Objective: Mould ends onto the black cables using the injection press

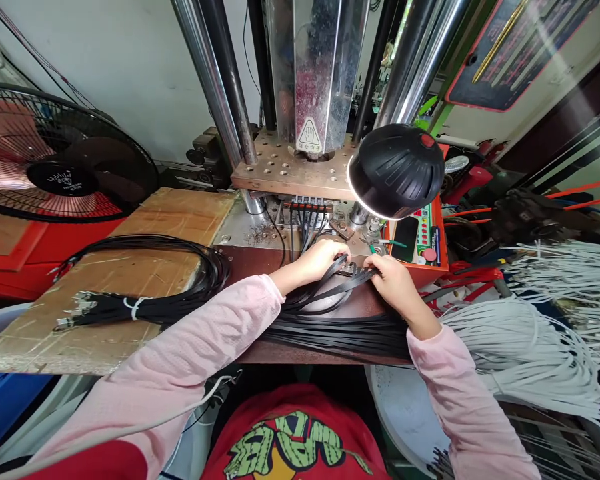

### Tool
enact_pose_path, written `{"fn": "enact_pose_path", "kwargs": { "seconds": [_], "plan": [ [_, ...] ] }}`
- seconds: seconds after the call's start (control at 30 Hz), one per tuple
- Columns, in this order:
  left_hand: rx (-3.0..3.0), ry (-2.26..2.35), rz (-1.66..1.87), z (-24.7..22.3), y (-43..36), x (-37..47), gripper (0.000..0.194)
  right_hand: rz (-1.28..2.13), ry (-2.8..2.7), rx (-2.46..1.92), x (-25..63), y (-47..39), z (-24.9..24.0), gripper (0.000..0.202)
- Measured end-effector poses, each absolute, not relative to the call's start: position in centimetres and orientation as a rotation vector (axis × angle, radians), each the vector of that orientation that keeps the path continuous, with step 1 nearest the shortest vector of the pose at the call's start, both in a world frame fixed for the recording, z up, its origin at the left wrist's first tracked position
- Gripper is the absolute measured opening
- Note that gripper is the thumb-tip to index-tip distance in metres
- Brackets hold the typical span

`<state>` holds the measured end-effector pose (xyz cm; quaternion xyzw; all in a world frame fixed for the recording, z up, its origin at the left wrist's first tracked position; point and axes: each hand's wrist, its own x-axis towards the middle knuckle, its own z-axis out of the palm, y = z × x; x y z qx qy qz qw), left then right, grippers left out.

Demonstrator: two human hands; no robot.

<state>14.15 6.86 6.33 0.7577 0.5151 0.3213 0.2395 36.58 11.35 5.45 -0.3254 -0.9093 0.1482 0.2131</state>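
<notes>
My left hand (321, 260) is closed on black flat cables just in front of the press, its fingertips on the strands. To its right, my right hand (391, 280) pinches the ends of several black cables (353, 285), which fan and loop between the two hands. A long bundle of black cables (340, 333) lies across the bench under my wrists. Behind my hands, other black cables (307, 223) run into a row of slots beneath the press plate (290, 175). The exact cable ends at my fingertips are too small to make out.
A bundle with a white tie (137, 308) lies on the cardboard (130, 353) at left, by a fan (65, 153). A black lamp (400, 170) hangs low at right, over an orange control box (425, 270) holding a phone (405, 239). White cables (525, 353) hang far right.
</notes>
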Motion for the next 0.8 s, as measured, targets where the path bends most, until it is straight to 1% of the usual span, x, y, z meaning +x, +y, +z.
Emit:
{"fn": "enact_pose_path", "kwargs": {
  "seconds": [0.07, 0.3, 0.4, 0.53, 0.6, 0.73, 0.8],
  "plan": [
    [2.078, 1.391, 0.874, 6.3, 7.0, 14.1, 0.016, 0.345, -2.582, -0.867, 36.4, 11.3, 5.7, 0.028],
    [2.188, 1.418, 0.804, 6.3, 6.9, 13.9, 0.018, 0.290, -2.705, -0.830, 35.9, 11.5, 7.0, 0.031],
    [2.257, 1.495, 0.753, 6.1, 6.1, 14.1, 0.019, 0.318, -2.674, -0.817, 36.1, 11.3, 6.5, 0.030],
    [2.244, 1.444, 0.819, 5.7, 5.6, 14.2, 0.020, 0.376, -2.574, -0.819, 36.6, 11.0, 5.5, 0.026],
    [2.138, 1.436, 0.878, 5.7, 5.8, 13.9, 0.019, 0.441, -2.533, -0.866, 36.7, 11.1, 5.3, 0.027],
    [1.906, 1.448, 0.957, 6.2, 6.0, 12.9, 0.018, 0.782, -2.418, -0.922, 37.0, 11.7, 5.7, 0.025],
    [1.845, 1.446, 0.988, 6.4, 5.8, 12.5, 0.019, 0.862, -2.385, -0.888, 37.3, 11.9, 5.8, 0.023]
  ]
}}
